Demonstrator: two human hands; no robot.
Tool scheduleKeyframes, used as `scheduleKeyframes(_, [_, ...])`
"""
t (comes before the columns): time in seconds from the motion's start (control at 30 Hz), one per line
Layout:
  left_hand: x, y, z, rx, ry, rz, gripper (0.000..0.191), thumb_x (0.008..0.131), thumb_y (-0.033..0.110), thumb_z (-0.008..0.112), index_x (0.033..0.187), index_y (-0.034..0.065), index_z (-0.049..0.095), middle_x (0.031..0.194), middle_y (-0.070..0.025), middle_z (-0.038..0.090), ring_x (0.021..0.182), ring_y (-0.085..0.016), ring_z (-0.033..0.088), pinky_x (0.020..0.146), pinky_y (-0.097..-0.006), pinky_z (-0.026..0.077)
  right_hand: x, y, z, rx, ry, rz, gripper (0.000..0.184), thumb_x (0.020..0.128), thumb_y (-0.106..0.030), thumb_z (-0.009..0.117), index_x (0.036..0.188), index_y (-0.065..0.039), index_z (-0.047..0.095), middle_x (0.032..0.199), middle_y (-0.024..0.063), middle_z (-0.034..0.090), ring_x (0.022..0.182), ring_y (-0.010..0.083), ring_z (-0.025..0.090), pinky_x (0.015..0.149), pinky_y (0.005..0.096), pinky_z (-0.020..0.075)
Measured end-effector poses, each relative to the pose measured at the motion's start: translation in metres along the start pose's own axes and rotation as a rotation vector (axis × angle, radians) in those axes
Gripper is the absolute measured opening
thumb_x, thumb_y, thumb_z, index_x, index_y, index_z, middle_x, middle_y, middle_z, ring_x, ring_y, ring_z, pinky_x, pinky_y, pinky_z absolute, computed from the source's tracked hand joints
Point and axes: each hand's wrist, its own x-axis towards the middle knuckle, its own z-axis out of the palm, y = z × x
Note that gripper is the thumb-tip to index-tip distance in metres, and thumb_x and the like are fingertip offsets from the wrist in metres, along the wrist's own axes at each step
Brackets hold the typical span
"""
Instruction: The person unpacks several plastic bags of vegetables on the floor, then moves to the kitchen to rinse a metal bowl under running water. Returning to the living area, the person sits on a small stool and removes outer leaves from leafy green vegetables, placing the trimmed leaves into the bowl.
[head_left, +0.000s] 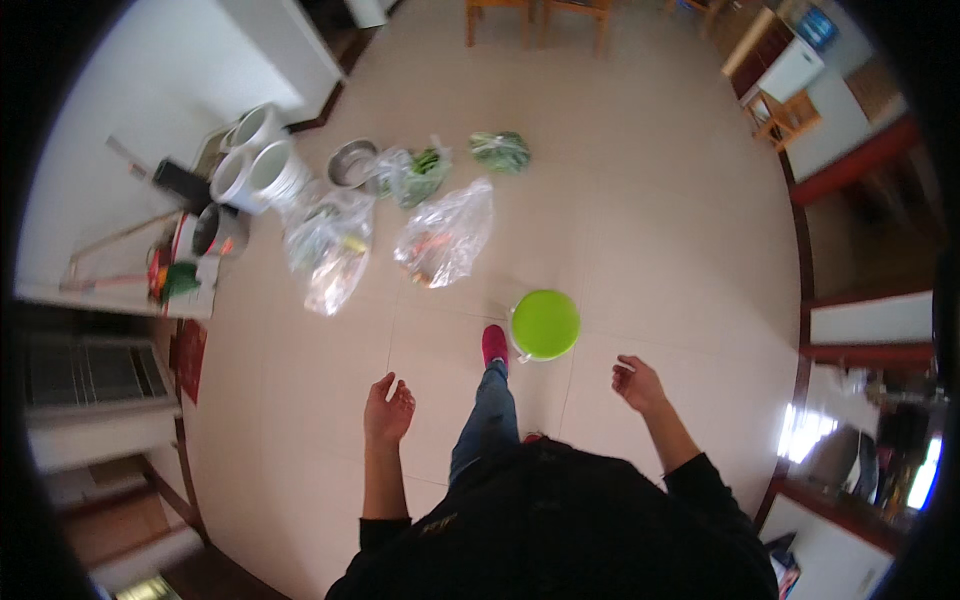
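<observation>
My left hand (390, 409) is held out over the tiled floor, palm partly up, fingers apart and nothing in it. To the right, my right hand (637, 382) hangs empty with loosely bent fingers. Between and beyond them stands a stool with a round green seat (546, 324), beside my foot in a pink shoe (494, 344). Farther off on the floor lie a clear plastic bag with orange contents (446, 236), a larger plastic bag of mixed produce (330, 251), a bag of green vegetables (420, 176) and another bag of leafy greens (501, 151). A metal basin (352, 163) touches one bag.
White plastic buckets (277, 171) and a dark metal pot (217, 231) stand by the left wall. A red mat (192, 360) lies near the left doorway. Wooden chairs (574, 15) are at the far end, and a wooden stool (784, 116) stands at the upper right.
</observation>
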Motion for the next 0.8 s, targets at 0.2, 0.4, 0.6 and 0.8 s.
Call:
scheduleKeyframes(0.2, [0.091,0.020,0.163,0.264,-0.073,-0.044,0.026,0.081,0.018,0.054,0.103,0.0040,0.050,0.081,-0.0065,0.050,0.069,-0.015,0.049,0.059,-0.0269,0.044,0.003,-0.080,0.010,0.174,0.094,-0.097,0.021,0.079,-0.016,0.056,0.095,-0.003,0.052,0.075,0.0088,0.054,0.062,0.0164,0.049,0.056,0.0284,0.0429])
scheduleKeyframes(0.4, [0.143,-0.014,0.337,0.433,-0.281,-0.111,0.027,0.081,0.018,0.056,0.104,0.0044,0.050,0.088,-0.0063,0.049,0.073,-0.014,0.050,0.065,-0.0259,0.045,0.039,-0.153,-0.017,0.327,0.224,-0.135,0.018,0.080,-0.015,0.055,0.092,-0.002,0.052,0.074,0.0090,0.053,0.060,0.0179,0.049,0.055,0.0294,0.0440])
scheduleKeyframes(0.6, [0.220,-0.080,0.433,0.355,-0.300,-0.107,0.025,0.080,0.019,0.058,0.102,0.0076,0.053,0.088,-0.0051,0.051,0.074,-0.014,0.050,0.066,-0.0253,0.045,0.136,-0.306,-0.073,0.358,0.155,-0.055,0.011,0.078,-0.013,0.055,0.083,-0.004,0.052,0.070,0.0079,0.053,0.059,0.0175,0.050,0.054,0.0295,0.0444])
scheduleKeyframes(0.8, [0.233,-0.141,0.463,-0.118,-0.012,0.071,0.020,0.080,0.020,0.054,0.097,0.0086,0.055,0.081,-0.0072,0.054,0.072,-0.017,0.053,0.065,-0.0272,0.048,0.272,-0.557,-0.024,0.047,0.069,-0.203,0.005,0.079,-0.011,0.053,0.076,-0.006,0.053,0.066,0.0024,0.051,0.057,0.0143,0.050,0.048,0.0266,0.0430])
